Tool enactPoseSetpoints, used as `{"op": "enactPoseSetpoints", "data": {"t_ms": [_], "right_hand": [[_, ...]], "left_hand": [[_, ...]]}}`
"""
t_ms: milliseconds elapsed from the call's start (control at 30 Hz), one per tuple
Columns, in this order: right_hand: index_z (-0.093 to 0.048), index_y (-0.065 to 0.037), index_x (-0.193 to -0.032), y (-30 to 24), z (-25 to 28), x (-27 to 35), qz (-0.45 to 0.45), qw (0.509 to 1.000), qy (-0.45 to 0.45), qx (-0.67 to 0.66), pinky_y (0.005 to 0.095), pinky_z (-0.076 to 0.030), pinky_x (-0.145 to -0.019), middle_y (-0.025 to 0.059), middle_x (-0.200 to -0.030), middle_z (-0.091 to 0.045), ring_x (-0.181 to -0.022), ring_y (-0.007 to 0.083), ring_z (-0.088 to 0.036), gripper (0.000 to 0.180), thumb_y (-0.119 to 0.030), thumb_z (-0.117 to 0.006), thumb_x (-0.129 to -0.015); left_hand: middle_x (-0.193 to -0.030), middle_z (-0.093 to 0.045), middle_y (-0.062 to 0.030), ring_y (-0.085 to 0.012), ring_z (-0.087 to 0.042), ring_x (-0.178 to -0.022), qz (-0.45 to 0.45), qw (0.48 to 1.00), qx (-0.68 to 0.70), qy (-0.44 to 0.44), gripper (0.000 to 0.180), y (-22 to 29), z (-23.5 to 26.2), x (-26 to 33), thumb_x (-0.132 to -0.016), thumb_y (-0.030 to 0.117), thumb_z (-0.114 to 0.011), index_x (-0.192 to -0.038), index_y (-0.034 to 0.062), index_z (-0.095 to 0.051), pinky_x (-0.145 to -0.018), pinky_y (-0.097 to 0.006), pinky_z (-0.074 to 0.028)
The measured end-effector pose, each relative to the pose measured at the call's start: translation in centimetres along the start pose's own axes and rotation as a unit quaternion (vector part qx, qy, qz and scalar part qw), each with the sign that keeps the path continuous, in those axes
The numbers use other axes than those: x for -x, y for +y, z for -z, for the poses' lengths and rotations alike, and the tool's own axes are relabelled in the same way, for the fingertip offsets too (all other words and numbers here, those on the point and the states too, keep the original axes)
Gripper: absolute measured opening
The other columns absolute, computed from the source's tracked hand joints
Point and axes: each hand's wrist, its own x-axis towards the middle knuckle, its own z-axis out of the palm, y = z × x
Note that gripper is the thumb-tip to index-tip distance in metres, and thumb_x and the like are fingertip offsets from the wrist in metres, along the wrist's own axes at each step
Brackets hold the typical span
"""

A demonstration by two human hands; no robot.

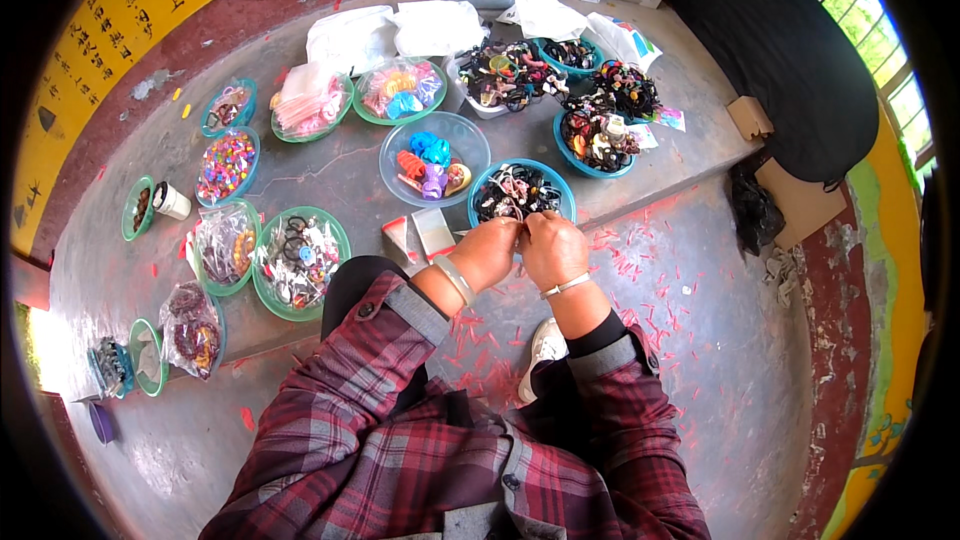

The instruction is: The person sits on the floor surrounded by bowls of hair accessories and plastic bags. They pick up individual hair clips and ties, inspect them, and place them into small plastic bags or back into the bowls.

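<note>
My left hand (487, 254) and my right hand (555, 252) meet in front of me, fingertips pinched close together. They are at the near rim of a blue bowl (572, 202) full of black and white bands that look like hair ties (515, 190). Whatever lies between my fingers is too small and too covered to name. Just left of my left hand stand a small open white box (433, 232) and a red-and-white wedge-shaped piece (398, 237). A clear bowl (392, 140) behind them holds red, blue and purple coiled pieces.
Farther right, a blue bowl (597, 172) and a white basin (490, 110) hold dark bands and trinkets. Green bowls (345, 238) and a blue bowl of coloured beads (228, 165) spread leftward. Red scraps (640, 265) litter the floor below the raised ledge. A black bag (755, 208) lies right.
</note>
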Motion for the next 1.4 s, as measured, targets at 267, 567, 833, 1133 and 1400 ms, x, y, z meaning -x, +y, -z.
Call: {"op": "enactPoseSetpoints", "data": {"t_ms": [267, 567, 833, 1133, 1400], "right_hand": [[-0.055, -0.006, -0.062, -0.1, 0.2, 0.0, -0.008, 0.999, 0.031, -0.028, 0.0378, -0.046, -0.058, 0.01, -0.068, -0.057, -0.066, 0.0284, -0.057, 0.008, -0.013, -0.054, -0.066], [-0.055, -0.007, -0.059, 0.2, 0.3, -0.4, -0.018, 0.988, 0.113, -0.103, 0.0391, -0.045, -0.051, 0.0082, -0.063, -0.055, -0.058, 0.0289, -0.056, 0.007, -0.013, -0.056, -0.063], [-0.06, -0.007, -0.063, 0.5, 0.7, -0.7, -0.048, 0.974, 0.107, -0.192, 0.0356, -0.045, -0.052, 0.0092, -0.064, -0.057, -0.059, 0.0284, -0.057, 0.004, -0.01, -0.058, -0.062], [-0.064, -0.005, -0.07, 2.5, 0.8, -0.9, -0.168, 0.915, 0.012, -0.366, 0.0262, -0.043, -0.051, 0.0059, -0.062, -0.06, -0.055, 0.0154, -0.055, 0.008, -0.009, -0.06, -0.064], [-0.063, 0.001, -0.073, 8.0, 2.5, -1.7, -0.244, 0.819, -0.055, -0.516, 0.0198, -0.04, -0.051, 0.0017, -0.063, -0.058, -0.056, 0.0081, -0.052, 0.009, -0.005, -0.06, -0.067]], "left_hand": [[-0.084, -0.057, -0.0175, -0.0344, -0.054, -0.079, -0.008, 1.0, -0.011, -0.002, 0.018, 0.5, 0.3, 0.1, -0.072, -0.002, -0.046, -0.087, 0.0008, -0.055, -0.069, -0.036, -0.044], [-0.08, -0.06, -0.0155, -0.0283, -0.06, -0.073, -0.022, 0.996, 0.025, 0.086, 0.018, 0.2, 0.2, -0.3, -0.075, 0.001, -0.05, -0.09, 0.0014, -0.059, -0.063, -0.032, -0.047], [-0.077, -0.061, -0.0158, -0.0247, -0.061, -0.068, 0.02, 0.992, 0.065, 0.108, 0.017, 0.9, 0.5, -0.4, -0.08, 0.006, -0.05, -0.093, 0.0008, -0.06, -0.059, -0.03, -0.046], [-0.079, -0.063, -0.012, -0.0172, -0.061, -0.07, 0.073, 0.983, 0.143, 0.088, 0.02, -0.3, 0.4, -0.4, -0.085, 0.012, -0.049, -0.094, -0.003, -0.059, -0.064, -0.026, -0.047], [-0.092, -0.06, -0.0124, -0.0175, -0.06, -0.082, 0.199, 0.848, 0.485, 0.077, 0.024, 0.1, 1.3, -0.6, -0.088, 0.015, -0.047, -0.097, -0.006, -0.055, -0.074, -0.027, -0.049]]}}
